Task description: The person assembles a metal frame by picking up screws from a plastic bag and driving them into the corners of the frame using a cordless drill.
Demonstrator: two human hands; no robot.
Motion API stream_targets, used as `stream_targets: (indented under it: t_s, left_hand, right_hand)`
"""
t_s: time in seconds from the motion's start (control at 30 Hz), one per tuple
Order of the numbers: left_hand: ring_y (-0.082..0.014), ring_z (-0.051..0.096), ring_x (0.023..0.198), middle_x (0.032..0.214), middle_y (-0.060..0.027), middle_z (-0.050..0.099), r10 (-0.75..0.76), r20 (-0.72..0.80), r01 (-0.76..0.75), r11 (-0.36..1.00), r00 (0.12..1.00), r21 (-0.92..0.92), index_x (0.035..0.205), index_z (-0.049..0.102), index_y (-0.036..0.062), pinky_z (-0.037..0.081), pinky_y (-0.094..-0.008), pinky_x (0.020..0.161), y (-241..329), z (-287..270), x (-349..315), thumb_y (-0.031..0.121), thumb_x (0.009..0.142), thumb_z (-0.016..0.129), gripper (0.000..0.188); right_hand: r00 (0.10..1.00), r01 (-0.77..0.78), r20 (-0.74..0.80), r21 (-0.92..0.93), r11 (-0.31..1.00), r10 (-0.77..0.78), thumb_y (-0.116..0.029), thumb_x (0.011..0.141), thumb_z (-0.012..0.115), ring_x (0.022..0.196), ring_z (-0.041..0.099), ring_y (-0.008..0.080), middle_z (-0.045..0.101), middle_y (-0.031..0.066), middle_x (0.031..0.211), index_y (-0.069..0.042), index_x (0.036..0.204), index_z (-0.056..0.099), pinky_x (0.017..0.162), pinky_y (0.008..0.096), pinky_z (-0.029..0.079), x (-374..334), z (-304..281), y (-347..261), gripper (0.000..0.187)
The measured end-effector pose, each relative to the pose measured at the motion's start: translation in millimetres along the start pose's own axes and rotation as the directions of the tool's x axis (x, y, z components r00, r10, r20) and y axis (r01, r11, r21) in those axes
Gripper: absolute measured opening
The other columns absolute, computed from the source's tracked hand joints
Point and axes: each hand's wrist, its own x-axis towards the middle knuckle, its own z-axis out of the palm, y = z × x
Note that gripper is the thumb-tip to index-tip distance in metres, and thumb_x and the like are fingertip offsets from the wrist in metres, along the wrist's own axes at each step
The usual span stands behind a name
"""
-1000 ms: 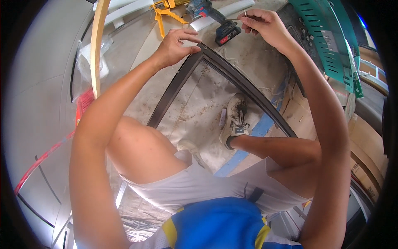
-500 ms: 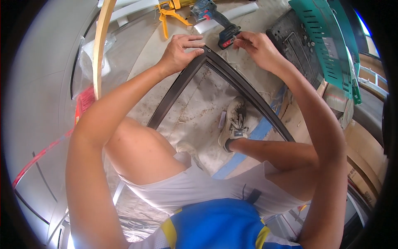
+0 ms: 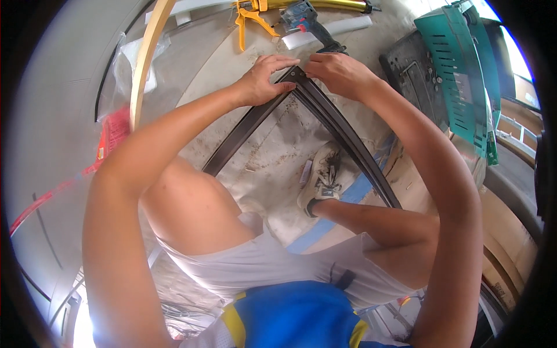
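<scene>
A dark brown metal frame point(image 3: 246, 124) stands in front of me, its two bars meeting at a corner with a small round hole or screw. My left hand point(image 3: 266, 82) grips the left bar at that corner, thumb on the inner side and fingers along the outer side. At the corner's right side, my right hand point(image 3: 341, 74) has its fingertips pinched together against the frame. Whatever may lie between those fingertips is hidden. Just beyond the right hand lies a cordless drill point(image 3: 313, 26), its base partly covered by the hand.
A yellow caulking gun point(image 3: 249, 20) and a white foam strip point(image 3: 354, 24) lie at the back. To the right are a green slotted case point(image 3: 449, 72), a black tool case point(image 3: 409, 72) and cardboard point(image 3: 499, 232). A wooden strip point(image 3: 142, 69) and a red brush point(image 3: 116, 133) are left.
My right hand has moved left to the frame's corner, from a spot beside the drill's battery. The left hand keeps its hold, its thumb now lower on the inner side.
</scene>
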Motion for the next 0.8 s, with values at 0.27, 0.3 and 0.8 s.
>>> stream_targets:
  t_s: [0.27,0.3,0.8]
  left_hand:
    - [-0.0353,0.043,0.139,0.144,-0.0148,0.054,0.003,0.020,-0.004,0.998,1.000,0.059,0.146,0.058,0.0218,0.033,-0.0447,0.118,-9,0,-3,0.042,0.088,0.078,0.065]
    - [-0.0353,0.043,0.139,0.144,-0.0148,0.054,0.001,0.013,-0.002,0.998,1.000,0.058,0.146,0.058,0.0218,0.033,-0.0447,0.118,-10,0,-3,0.042,0.088,0.078,0.065]
    - [-0.0286,0.051,0.136,0.141,-0.0143,0.058,-0.052,0.124,0.066,0.992,0.991,-0.111,0.143,0.056,0.0057,0.037,-0.0379,0.117,-8,2,2,0.028,0.095,0.074,0.056]
  right_hand:
    - [0.982,0.092,0.177,-0.133,0.987,-0.068,0.000,0.086,0.058,0.102,0.068,0.0314,0.065,0.0075,0.102,-0.009,0.097,0.069,0.084,0.0430,0.055,19,-18,-4,0.018]
    - [0.981,0.098,0.181,-0.136,0.986,-0.072,0.000,0.086,0.058,0.102,0.068,0.0314,0.065,0.0075,0.102,-0.009,0.097,0.069,0.084,0.0430,0.055,21,-21,-4,0.018]
    - [0.891,0.443,0.267,-0.326,0.835,-0.368,-0.006,0.081,0.066,0.108,0.065,0.0279,0.066,0.0043,0.101,-0.010,0.090,0.074,0.095,0.0390,0.053,46,-33,1,0.013]
